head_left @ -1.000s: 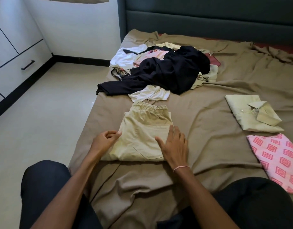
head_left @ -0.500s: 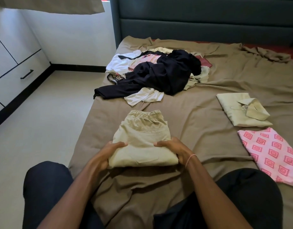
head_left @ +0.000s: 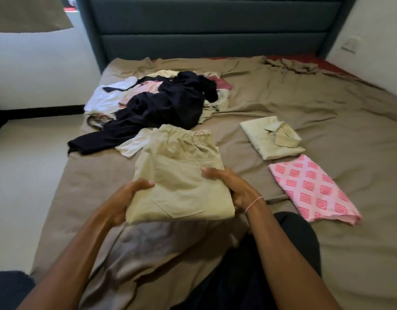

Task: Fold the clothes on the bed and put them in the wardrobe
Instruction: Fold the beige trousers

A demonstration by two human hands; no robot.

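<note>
Brown sheeting is covering a wide bed [head_left: 327, 104] that is running up to a dark padded headboard [head_left: 211, 25], and near the bed's front edge, left of its middle, a folded pair of beige trousers [head_left: 181, 175] is being held between two hands, waistband pointing toward the headboard and a back pocket facing up. Its near end is casting a shadow on the sheet below. The left hand [head_left: 128, 198] is gripping the left side, thumb lying on top and fingers tucked underneath out of sight. The right hand [head_left: 233, 186] is clasping the right side, thumb on top and fingers curling round the edge; a pink bracelet [head_left: 253, 203] is circling that wrist. Just beyond the trousers, a white garment [head_left: 134, 145] is lying at the foot of a loose pile of clothes [head_left: 166, 104] toward the bed's left edge, a dark garment spreading over it. To the right, a folded pale green shirt [head_left: 271, 137] is lying flat, and a folded pink patterned cloth [head_left: 311, 189] is sitting just beside it, nearer the front edge. Pale flooring [head_left: 31, 164] is showing past the bed's left edge.
</note>
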